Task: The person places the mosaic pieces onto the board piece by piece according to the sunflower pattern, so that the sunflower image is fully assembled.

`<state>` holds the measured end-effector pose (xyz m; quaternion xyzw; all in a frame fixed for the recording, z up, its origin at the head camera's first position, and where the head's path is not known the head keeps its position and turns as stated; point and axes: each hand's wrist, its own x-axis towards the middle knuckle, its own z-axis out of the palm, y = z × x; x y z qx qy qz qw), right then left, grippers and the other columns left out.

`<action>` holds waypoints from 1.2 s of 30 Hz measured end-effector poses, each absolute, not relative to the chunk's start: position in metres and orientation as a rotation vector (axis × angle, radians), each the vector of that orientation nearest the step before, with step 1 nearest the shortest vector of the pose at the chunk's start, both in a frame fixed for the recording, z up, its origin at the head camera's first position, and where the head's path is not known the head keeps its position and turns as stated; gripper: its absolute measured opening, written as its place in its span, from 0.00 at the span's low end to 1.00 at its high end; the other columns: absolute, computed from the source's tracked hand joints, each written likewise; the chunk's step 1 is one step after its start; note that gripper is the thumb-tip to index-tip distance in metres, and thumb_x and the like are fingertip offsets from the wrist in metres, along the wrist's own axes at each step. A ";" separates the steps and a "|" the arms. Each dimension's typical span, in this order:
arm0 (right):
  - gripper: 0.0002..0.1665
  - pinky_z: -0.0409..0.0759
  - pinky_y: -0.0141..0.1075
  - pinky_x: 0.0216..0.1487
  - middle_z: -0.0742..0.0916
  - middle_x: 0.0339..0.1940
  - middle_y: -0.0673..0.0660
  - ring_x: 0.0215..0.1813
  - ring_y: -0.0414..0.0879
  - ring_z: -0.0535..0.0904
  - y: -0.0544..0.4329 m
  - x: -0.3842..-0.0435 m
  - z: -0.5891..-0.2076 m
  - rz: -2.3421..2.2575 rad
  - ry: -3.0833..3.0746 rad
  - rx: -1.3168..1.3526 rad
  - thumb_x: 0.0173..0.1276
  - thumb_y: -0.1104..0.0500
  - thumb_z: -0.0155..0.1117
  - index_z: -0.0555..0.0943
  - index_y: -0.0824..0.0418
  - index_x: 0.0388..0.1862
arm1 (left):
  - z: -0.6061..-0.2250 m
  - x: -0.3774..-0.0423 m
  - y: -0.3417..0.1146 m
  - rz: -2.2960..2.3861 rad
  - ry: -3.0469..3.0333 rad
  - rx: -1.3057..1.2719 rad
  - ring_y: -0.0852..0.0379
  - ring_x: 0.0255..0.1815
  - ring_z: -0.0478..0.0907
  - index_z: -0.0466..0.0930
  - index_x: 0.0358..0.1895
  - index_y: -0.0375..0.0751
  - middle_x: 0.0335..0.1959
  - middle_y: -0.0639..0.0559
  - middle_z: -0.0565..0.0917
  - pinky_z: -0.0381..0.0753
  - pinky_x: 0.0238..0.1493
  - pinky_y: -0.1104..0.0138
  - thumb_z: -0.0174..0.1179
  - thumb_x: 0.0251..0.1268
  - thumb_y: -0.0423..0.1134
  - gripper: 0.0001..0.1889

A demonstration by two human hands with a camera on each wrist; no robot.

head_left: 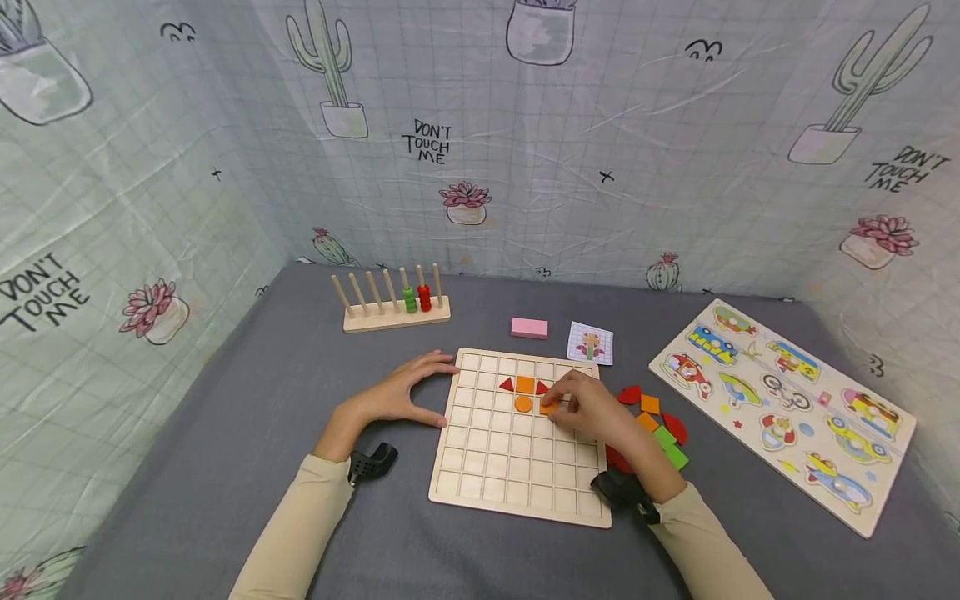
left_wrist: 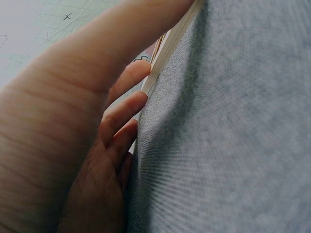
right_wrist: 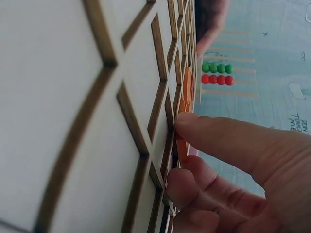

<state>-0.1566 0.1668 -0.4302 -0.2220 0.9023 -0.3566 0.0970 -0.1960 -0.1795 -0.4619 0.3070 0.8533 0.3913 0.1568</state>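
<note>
A wooden grid board (head_left: 487, 462) lies on the grey cloth. My left hand (head_left: 405, 393) rests at its left edge, thumb and fingers spread apart along the side. Over the upper right cells, my right hand (head_left: 588, 407) pinches an orange square tile (right_wrist: 181, 149) between thumb and fingers, low at the grid. Beside that tile lies an orange round tile (head_left: 522, 403). Above it sits an orange square (head_left: 525, 384) with a red triangle (head_left: 507, 384) on its left and another red triangle (head_left: 542, 387) on its right, partly covered by my fingers.
Loose red, orange and green tiles (head_left: 665, 436) lie right of the board, partly behind my right forearm. A pattern card (head_left: 590, 343) and a pink block (head_left: 529, 327) lie behind it. A peg stand (head_left: 397, 317) with beads is back left; a vehicle puzzle (head_left: 750, 433) lies at right.
</note>
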 end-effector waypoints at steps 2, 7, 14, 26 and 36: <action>0.07 0.73 0.30 0.31 0.82 0.42 0.57 0.29 0.41 0.71 0.166 -0.156 -0.429 -1.050 2.677 -0.660 0.61 0.67 0.71 0.86 0.62 0.39 | -0.461 -0.196 -0.180 1.116 2.441 0.875 0.42 0.79 0.43 0.69 0.70 0.48 0.76 0.45 0.57 0.46 0.72 0.39 0.76 0.50 0.47 0.41; 0.07 0.73 0.30 0.29 0.82 0.40 0.57 0.26 0.40 0.70 0.163 -0.153 -0.428 -1.063 2.688 -0.679 0.60 0.67 0.70 0.86 0.63 0.38 | -0.460 -0.195 -0.179 1.113 2.439 0.877 0.42 0.79 0.43 0.69 0.70 0.48 0.76 0.45 0.57 0.46 0.72 0.39 0.76 0.50 0.48 0.41; 0.08 0.73 0.30 0.30 0.82 0.41 0.57 0.27 0.40 0.70 0.164 -0.153 -0.430 -1.051 2.693 -0.666 0.60 0.67 0.69 0.85 0.63 0.39 | -0.462 -0.196 -0.178 1.107 2.439 0.868 0.42 0.79 0.43 0.68 0.71 0.49 0.77 0.45 0.57 0.46 0.72 0.38 0.75 0.51 0.49 0.41; 0.07 0.71 0.31 0.25 0.82 0.39 0.57 0.26 0.41 0.70 0.180 -0.151 -0.424 -1.061 2.736 -0.656 0.63 0.64 0.70 0.85 0.64 0.40 | -0.462 -0.195 -0.179 1.102 2.451 0.863 0.42 0.79 0.43 0.68 0.71 0.50 0.77 0.46 0.57 0.46 0.71 0.38 0.75 0.51 0.50 0.41; 0.08 0.70 0.31 0.24 0.82 0.37 0.58 0.25 0.40 0.69 0.210 -0.146 -0.420 -1.044 2.839 -0.581 0.62 0.66 0.70 0.84 0.65 0.41 | -0.463 -0.196 -0.179 1.101 2.454 0.871 0.42 0.79 0.43 0.69 0.71 0.50 0.77 0.46 0.58 0.46 0.72 0.38 0.75 0.50 0.50 0.41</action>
